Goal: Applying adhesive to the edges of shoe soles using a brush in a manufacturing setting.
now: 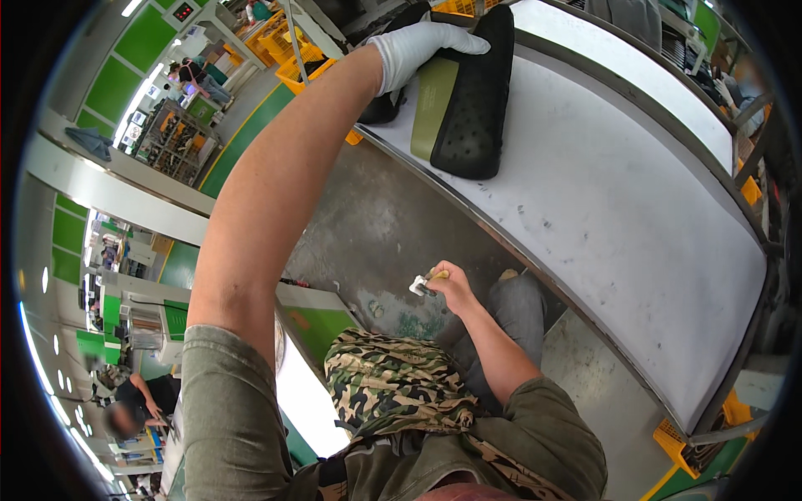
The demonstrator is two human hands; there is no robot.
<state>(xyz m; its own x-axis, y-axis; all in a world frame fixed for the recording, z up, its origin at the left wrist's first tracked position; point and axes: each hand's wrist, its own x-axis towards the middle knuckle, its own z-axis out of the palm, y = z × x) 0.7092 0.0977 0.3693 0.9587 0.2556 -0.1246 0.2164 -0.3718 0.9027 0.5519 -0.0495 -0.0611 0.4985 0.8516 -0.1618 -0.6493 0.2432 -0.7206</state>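
1. While the person's left arm stretches far out, the gloved left hand [422, 46] lies on top of a black perforated shoe part [472, 100] on the white conveyor belt [618, 209]; the fingers are curled over its far end, so it looks grasped, though the palm side is hidden.
2. Against the near flank of that black piece lies an olive-green insole strip [434, 107], and a second dark piece [386, 107] sits under the wrist at the belt's edge.
3. Down by the knees, the bare right hand [451, 288] is clenched around a small brush-like tool [422, 285] with a yellowish handle and a pale head, held over the grey floor [376, 242].
4. Judging by this, the work is at an early point: the piece is on the belt under the hand, well apart from the tool, and nothing has yet been applied to it as far as can be seen.
5. Yellow crates [288, 50] stand beyond the belt, and another person [138, 401] works at a bench at the lower left.
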